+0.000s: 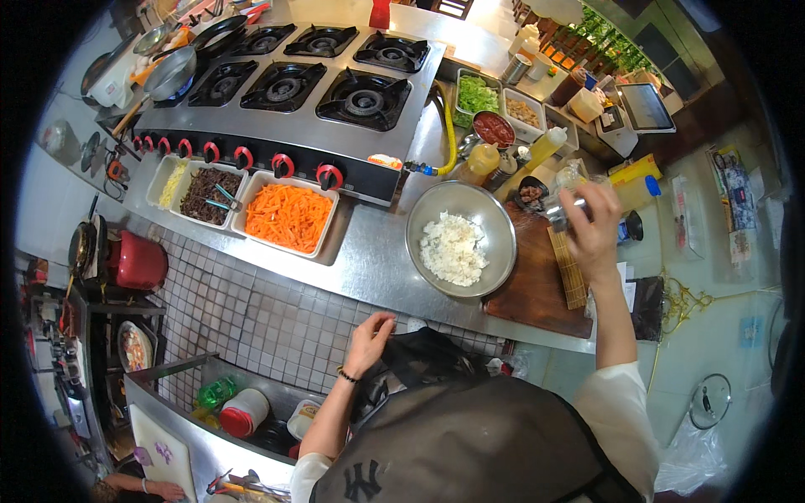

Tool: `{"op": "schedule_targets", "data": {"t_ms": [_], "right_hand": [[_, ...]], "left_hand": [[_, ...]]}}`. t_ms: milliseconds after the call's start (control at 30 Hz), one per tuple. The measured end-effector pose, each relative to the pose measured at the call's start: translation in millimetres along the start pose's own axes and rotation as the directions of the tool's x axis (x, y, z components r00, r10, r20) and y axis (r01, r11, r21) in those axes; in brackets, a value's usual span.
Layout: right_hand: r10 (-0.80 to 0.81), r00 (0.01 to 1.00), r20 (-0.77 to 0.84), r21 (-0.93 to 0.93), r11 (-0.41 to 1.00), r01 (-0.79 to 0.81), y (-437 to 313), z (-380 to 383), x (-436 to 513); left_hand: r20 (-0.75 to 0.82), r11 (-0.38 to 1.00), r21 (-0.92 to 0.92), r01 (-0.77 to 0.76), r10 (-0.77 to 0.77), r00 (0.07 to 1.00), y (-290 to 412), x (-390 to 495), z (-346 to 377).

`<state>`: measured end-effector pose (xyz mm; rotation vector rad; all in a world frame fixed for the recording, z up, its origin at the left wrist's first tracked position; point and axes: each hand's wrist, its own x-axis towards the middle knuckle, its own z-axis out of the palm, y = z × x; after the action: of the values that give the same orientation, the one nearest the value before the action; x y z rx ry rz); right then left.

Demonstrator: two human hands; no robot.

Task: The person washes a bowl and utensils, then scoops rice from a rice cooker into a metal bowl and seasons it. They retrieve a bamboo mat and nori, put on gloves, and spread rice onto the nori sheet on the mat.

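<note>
My right hand (591,226) is raised over the right end of the counter, its fingers wrapped around a small clear shaker jar (556,214) tilted to the left. Left of it, a steel mixing bowl (500,229) holds a mound of white cooked rice (454,250). My left hand (370,342) hangs near the counter's front edge, below the bowl, with loosely bent fingers and nothing in them. Beneath my right hand lie a brown wooden board (534,292) and a bamboo rolling mat (568,270). A dark scoop or small bowl of meat pieces (531,192) sits beside the jar.
A gas range (277,129) stands behind tubs of shredded carrot (289,217) and dark shreds (210,195). Squeeze bottles (483,162), a bowl of red sauce (494,129) and a lettuce tub (477,93) crowd the back. Another person's hand (165,490) rests at a white cutting board (160,449).
</note>
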<state>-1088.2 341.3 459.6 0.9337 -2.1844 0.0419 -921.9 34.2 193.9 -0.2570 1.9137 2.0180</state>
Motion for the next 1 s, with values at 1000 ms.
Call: {"op": "schedule_targets", "data": {"t_ms": [1000], "right_hand": [[0.784, 0.603, 0.148, 0.42, 0.502, -0.756, 53, 226, -183]], "left_hand": [[-0.592, 0.966, -0.216, -0.144, -0.012, 0.806, 30, 31, 59]]}}
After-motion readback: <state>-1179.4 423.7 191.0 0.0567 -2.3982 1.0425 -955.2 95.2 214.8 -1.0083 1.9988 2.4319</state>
